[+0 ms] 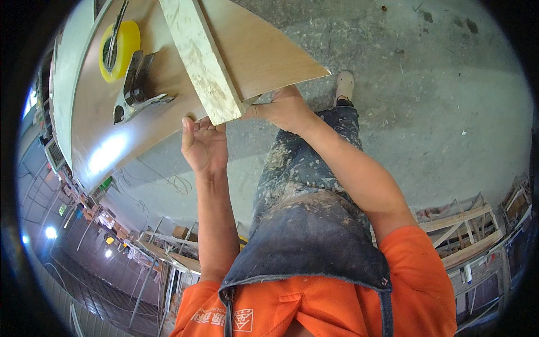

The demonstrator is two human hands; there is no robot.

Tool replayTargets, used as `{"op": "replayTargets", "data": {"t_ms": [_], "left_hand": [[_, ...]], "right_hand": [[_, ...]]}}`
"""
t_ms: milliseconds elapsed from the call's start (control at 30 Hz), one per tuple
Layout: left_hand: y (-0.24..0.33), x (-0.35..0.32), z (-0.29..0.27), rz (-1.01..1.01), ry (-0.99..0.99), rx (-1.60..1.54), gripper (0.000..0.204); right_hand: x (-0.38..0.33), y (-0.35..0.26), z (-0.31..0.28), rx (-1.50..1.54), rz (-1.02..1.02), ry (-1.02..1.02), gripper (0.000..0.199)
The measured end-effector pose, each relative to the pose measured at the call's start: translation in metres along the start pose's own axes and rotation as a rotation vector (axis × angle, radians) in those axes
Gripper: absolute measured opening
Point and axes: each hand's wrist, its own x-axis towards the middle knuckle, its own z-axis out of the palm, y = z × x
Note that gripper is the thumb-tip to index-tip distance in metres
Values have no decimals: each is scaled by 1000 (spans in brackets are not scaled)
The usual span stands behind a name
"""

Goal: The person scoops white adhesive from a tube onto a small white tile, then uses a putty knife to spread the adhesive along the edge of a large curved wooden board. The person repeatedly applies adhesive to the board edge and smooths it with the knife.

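A long pale wooden strip (203, 62) lies across a brown plywood panel (264, 53), its near end jutting past the panel's edge. Under that end, my left hand (206, 147) is turned palm up, with its fingers curled against the panel's edge and the strip. My right hand (287, 112) grips from the other side. Its thumb points to the strip's end and its fingers are partly hidden beneath the panel. On the panel left of the strip lie a black and silver hand tool (136, 90) and a yellow roll of tape (130, 45), with a thin dark metal tool (114, 39) across it.
Grey concrete floor (415, 129) with stains spreads below the panel. A loose thin cable (178, 182) lies on it at the left. Wooden racks (469, 236) stand behind me at the right, with more shelving and boxes (179, 233) at the lower left.
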Motion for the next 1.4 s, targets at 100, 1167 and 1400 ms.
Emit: {"op": "replayTargets", "data": {"t_ms": [100, 1167, 1400], "left_hand": [[-1, -2, 1, 10, -26, 4, 16], [-22, -28, 26, 27, -173, 64, 75], [-5, -44, 32, 43, -165, -13, 73]], "right_hand": [[-1, 6, 3, 17, -54, 30, 66], [-11, -6, 12, -501, 126, 82, 53], [-59, -116, 26, -722, -121, -58, 22]]}}
